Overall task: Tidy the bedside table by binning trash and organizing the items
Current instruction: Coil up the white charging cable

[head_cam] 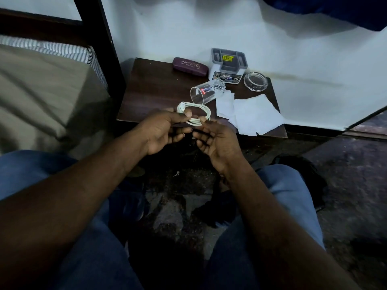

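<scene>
A coiled white cable (196, 110) hangs just over the front edge of the dark wooden bedside table (150, 91). My left hand (165, 130) pinches the coil's left side between thumb and fingers. My right hand (213, 137) pinches its lower right part with thumb and forefinger. A clear drinking glass (206, 92) lies on its side behind the cable. Loose white paper sheets (249, 115) are spread over the table's right front. A maroon spectacle case (190, 66) lies at the back, beside a grey and white organizer box (228, 64).
A clear glass ashtray (255, 81) sits at the table's back right by the white wall. A bed with a black post (100, 38) stands to the left. My knees in blue jeans frame the dark floor below.
</scene>
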